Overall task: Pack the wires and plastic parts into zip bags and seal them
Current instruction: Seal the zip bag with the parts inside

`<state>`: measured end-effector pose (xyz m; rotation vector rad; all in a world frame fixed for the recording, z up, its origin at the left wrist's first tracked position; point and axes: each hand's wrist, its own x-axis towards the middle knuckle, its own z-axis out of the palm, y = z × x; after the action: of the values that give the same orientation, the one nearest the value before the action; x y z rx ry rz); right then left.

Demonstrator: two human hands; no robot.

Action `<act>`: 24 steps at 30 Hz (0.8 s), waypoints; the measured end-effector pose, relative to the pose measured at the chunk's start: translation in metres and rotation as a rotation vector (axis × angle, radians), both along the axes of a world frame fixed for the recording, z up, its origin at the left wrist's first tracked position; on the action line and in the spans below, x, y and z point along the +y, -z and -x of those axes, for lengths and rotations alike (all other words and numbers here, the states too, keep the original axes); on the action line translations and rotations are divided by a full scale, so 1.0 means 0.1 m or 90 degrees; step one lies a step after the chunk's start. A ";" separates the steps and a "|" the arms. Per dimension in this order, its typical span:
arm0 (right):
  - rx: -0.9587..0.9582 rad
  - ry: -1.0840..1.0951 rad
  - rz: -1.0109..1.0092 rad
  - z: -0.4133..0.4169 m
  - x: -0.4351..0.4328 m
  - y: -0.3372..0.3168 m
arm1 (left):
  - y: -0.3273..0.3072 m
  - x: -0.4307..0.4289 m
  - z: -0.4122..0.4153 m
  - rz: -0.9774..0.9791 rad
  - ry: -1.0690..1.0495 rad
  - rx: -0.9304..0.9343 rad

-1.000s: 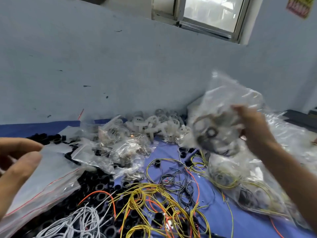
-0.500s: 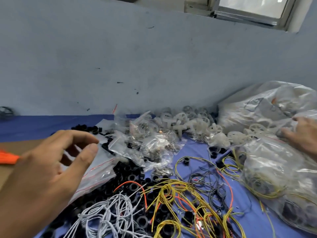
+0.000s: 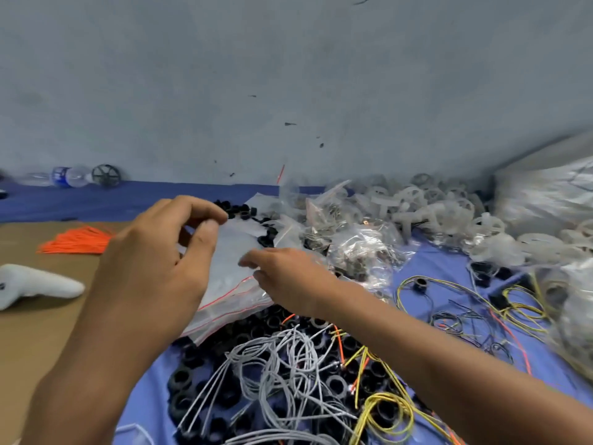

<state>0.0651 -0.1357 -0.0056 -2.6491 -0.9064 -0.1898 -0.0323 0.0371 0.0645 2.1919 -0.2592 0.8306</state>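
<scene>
Here, in the head view, we judge the step to be opening an empty zip bag (image 3: pixel 229 277), which rests partly on the black plastic rings (image 3: pixel 183 379) near the middle of the table (image 3: pixel 430 268). Our left hand (image 3: pixel 154 261) arches over it, thumb and forefinger pinching its far edge. Our right hand (image 3: pixel 288 277) reaches across, fingers curled at the bag's side; whether they grip, we cannot tell. Next, we would need to part the mouth before loading grey wires (image 3: pixel 276 364).
</scene>
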 end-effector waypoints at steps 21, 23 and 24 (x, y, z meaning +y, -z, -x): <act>-0.370 0.000 0.028 0.66 0.07 -0.53 | 0.16 -0.03 -0.11 -0.167 0.000 0.307; -0.252 0.062 -0.107 0.70 0.05 -0.54 | 0.13 -0.06 -0.10 -0.092 0.064 0.352; -0.194 0.090 -0.158 0.71 0.04 -0.53 | 0.13 -0.07 -0.09 -0.055 0.082 0.367</act>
<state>-0.0054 -0.1314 0.0472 -2.4881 -0.7255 -0.7096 -0.0232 0.0301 0.0515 2.3608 -0.1456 0.0986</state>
